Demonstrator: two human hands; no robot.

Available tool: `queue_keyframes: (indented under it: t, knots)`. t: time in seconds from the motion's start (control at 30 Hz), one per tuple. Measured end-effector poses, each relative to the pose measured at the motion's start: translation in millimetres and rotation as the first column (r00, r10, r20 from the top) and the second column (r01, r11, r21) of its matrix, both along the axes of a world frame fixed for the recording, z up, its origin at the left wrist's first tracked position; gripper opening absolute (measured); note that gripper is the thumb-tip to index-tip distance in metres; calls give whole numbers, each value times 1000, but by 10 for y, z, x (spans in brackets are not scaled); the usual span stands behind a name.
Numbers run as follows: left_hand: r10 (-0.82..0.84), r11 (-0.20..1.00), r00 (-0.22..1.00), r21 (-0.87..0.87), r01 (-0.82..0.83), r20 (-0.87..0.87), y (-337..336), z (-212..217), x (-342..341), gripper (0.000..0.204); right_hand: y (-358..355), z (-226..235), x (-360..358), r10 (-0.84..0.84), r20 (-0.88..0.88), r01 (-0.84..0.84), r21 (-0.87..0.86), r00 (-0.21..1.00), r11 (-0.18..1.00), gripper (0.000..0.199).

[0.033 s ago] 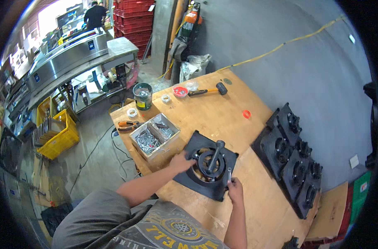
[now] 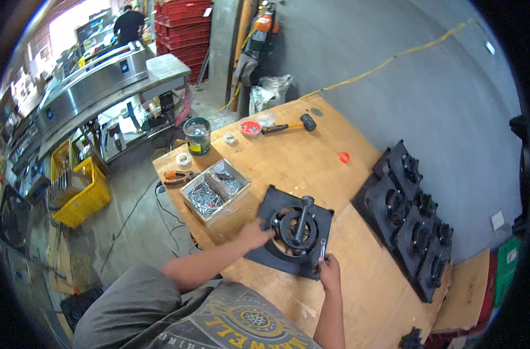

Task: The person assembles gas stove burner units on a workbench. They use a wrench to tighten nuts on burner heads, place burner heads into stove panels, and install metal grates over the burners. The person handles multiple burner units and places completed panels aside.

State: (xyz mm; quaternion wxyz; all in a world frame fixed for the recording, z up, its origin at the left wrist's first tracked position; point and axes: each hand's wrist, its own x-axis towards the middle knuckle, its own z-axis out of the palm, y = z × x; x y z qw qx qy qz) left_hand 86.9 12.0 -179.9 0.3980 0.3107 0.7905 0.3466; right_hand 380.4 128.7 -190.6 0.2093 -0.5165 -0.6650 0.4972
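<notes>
A square black metal burner plate (image 2: 288, 264) with a round ring (image 2: 283, 237) lies on the wooden table in front of me. A short black pipe (image 2: 303, 218) rises across the ring. My left hand (image 2: 255, 235) is at the plate's left side, fingers curled in against the ring's left edge; what is between the fingertips is hidden. In my right hand (image 2: 329, 270) a silver wrench (image 2: 323, 249) is gripped at the plate's lower right edge, its ring end pointing up beside the ring.
Left of the plate stands a divided box (image 2: 217, 195) of screws. Around it are orange-handled pliers (image 2: 178, 178), a dark tub (image 2: 197, 136), tape rolls, a red dish (image 2: 250, 128) and a mallet (image 2: 291, 126). More black burner plates (image 2: 404, 224) line the right edge. A person (image 2: 129, 26) is far back.
The burner plate has turned slightly counterclockwise, its lower corner shifting right. My right hand with the wrench has moved a little along with it. My view has also shifted slightly.
</notes>
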Motion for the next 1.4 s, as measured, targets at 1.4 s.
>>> queue_keyframes:
  t: [1.4]
  knots:
    - [-632,539,430,33,842,-644,696,-415,-24,115,-489,94,-546,-1,242,75,-299,970,951,29]
